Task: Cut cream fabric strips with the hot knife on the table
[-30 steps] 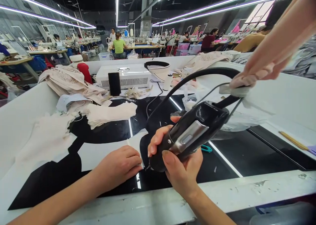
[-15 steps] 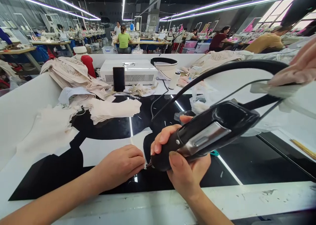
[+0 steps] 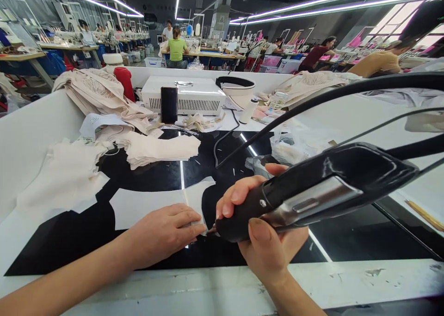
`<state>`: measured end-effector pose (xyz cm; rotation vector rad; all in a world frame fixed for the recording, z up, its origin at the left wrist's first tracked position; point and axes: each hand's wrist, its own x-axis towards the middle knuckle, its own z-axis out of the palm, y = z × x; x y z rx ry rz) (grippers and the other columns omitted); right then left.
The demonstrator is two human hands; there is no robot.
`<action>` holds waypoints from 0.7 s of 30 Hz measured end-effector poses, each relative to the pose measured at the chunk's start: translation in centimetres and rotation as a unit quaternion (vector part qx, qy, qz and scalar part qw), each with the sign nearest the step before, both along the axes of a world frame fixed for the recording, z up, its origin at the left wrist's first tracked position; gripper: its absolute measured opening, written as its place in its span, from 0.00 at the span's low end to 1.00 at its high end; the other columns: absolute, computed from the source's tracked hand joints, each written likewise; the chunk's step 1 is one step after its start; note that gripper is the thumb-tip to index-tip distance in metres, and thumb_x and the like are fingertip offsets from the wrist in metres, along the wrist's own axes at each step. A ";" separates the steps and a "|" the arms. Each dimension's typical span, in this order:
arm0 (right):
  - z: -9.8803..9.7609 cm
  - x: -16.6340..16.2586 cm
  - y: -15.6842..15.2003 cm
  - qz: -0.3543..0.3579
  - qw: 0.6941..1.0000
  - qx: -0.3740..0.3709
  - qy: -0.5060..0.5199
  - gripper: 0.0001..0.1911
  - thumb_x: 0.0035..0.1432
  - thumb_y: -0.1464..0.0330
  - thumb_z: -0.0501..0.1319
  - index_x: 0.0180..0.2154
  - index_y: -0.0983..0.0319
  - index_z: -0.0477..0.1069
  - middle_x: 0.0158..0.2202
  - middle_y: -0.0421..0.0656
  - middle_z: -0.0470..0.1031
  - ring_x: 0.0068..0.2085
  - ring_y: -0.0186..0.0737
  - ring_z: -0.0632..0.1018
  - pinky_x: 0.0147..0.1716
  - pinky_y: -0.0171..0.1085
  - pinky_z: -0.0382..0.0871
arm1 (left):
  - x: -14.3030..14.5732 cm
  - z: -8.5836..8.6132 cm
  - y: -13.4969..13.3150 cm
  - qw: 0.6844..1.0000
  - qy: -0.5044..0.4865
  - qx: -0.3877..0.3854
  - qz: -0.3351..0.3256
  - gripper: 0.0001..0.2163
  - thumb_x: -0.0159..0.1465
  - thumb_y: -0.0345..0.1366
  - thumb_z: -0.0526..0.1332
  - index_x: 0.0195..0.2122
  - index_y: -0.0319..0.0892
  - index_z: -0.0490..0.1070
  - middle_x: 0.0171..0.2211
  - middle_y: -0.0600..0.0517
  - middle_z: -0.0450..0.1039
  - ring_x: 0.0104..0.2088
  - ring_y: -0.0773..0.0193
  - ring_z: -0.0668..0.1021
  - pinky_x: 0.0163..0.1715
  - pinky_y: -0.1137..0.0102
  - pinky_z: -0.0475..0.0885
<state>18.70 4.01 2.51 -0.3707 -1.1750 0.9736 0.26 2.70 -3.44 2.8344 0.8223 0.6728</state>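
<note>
My right hand (image 3: pixel 265 246) is wrapped round a black corded hand-held tool (image 3: pixel 312 193) with a metal lever along its side. The tool tilts down to the left, its narrow tip meeting the right end of a pale fabric piece (image 3: pixel 137 205). That piece lies flat on a glossy black board (image 3: pixel 83 242). On its right end rests my left hand (image 3: pixel 169 233), thumb and fingers closed on the edge right beside the tip. Part of the fabric is hidden beneath this hand.
Stacked pale fabric pieces (image 3: pixel 163 147) lie behind, with more cut fabric (image 3: pixel 58 182) to the left. A white vented box (image 3: pixel 197 94), a phone (image 3: pixel 169 104) and a white bottle (image 3: pixel 249 110) stand at the back. A black cable (image 3: pixel 329 99) arches across the right.
The tool's rear end has swung right and appears larger, its tip still at the fabric's end. My left fingers have straightened a little. Another hand at the upper right has gone from view.
</note>
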 end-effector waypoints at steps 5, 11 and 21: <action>0.2 0.1 0.0 -0.003 1.000 -0.006 -0.008 0.25 0.60 0.63 0.73 0.55 0.53 0.69 0.34 0.37 0.74 0.26 0.36 0.75 0.22 0.37 0.73 | 0.0 0.2 0.0 1.000 -0.006 0.001 -0.003 0.09 0.75 0.30 0.55 0.53 0.38 0.72 0.49 0.45 0.77 0.50 0.56 0.79 0.55 0.60 0.77; 0.4 0.2 -0.1 -0.011 1.000 -0.003 -0.021 0.24 0.60 0.62 0.73 0.55 0.52 0.69 0.34 0.36 0.73 0.26 0.35 0.75 0.22 0.36 0.73 | 0.0 0.1 0.0 1.000 -0.011 0.012 -0.001 0.09 0.75 0.31 0.54 0.52 0.37 0.72 0.48 0.45 0.77 0.49 0.56 0.80 0.54 0.61 0.78; 0.5 0.2 -0.1 -0.020 1.000 -0.011 -0.022 0.26 0.58 0.61 0.74 0.54 0.54 0.68 0.34 0.37 0.74 0.25 0.36 0.75 0.20 0.38 0.72 | 0.0 0.0 -0.1 1.000 0.001 0.009 0.000 0.09 0.75 0.31 0.55 0.51 0.37 0.73 0.49 0.45 0.77 0.49 0.57 0.79 0.56 0.61 0.76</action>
